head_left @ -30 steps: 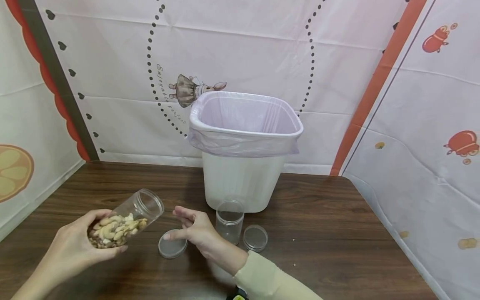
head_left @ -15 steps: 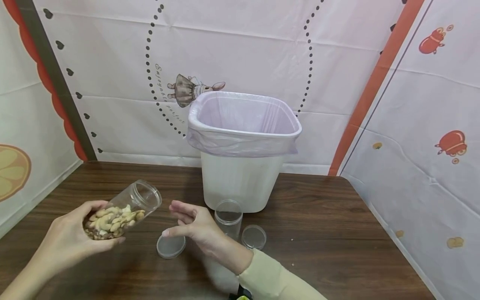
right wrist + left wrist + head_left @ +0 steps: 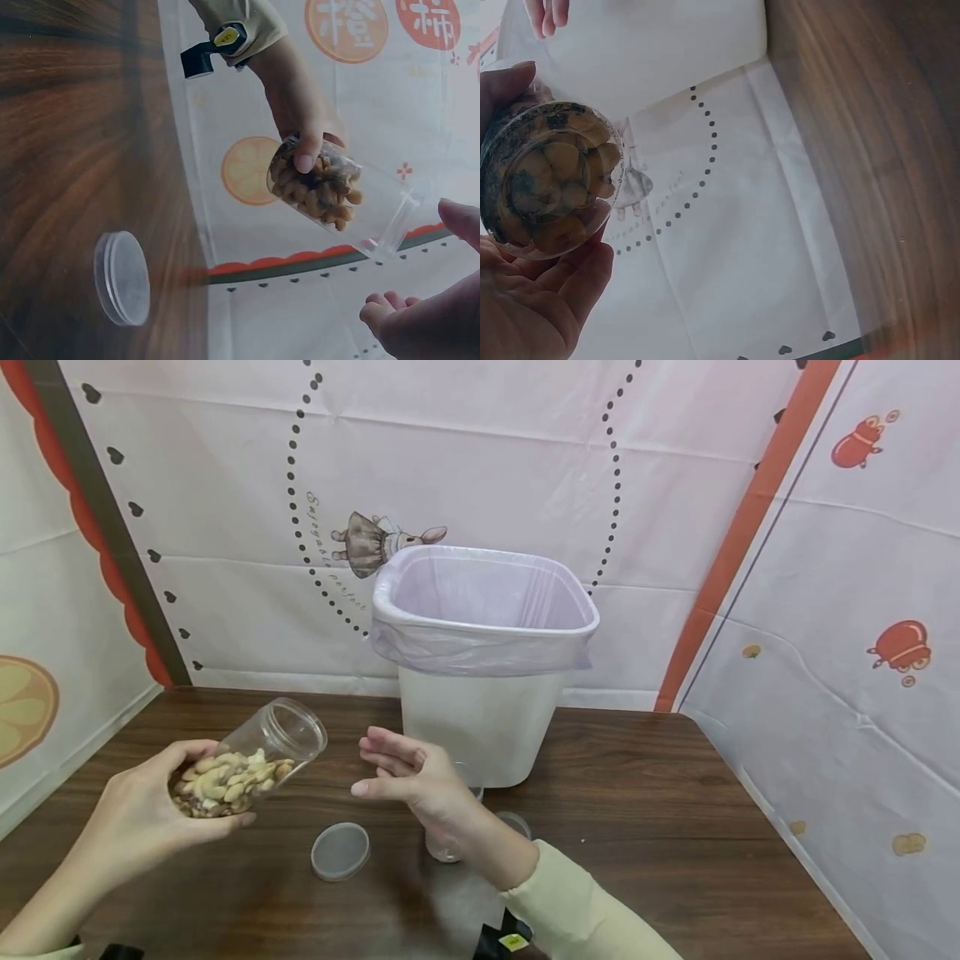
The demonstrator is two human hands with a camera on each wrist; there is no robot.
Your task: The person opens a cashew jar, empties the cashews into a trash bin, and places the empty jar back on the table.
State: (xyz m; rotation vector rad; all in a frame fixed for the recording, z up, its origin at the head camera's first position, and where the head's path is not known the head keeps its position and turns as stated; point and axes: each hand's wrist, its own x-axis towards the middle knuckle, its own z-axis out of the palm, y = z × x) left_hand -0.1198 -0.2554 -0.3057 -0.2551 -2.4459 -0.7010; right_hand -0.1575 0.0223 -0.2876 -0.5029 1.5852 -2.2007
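My left hand (image 3: 150, 802) grips a clear plastic jar (image 3: 288, 731) round its base end. The jar is tilted, its uncapped mouth pointing up and to the right. Cashews (image 3: 232, 781), with darker bits below them, fill its lower part. In the left wrist view the round jar bottom (image 3: 551, 180) faces the camera. Just right of the mouth hangs my right hand (image 3: 427, 785), fingers and thumb spread apart, holding nothing. On the table below lies a round clear lid (image 3: 341, 852). A second clear jar (image 3: 442, 847) stands mostly hidden behind my right hand and wrist.
A white bin (image 3: 480, 718) with a pale purple liner (image 3: 480, 647) stands at the back of the wooden table (image 3: 660, 827). Partly behind my right wrist lies another round lid (image 3: 516, 823). Printed cloth (image 3: 480, 468) walls the table's back and sides.
Both hands have risen a little, the left one with the jar of cashews still in it. My right hand has also shifted right, away from the lid, and now covers more of the second jar.
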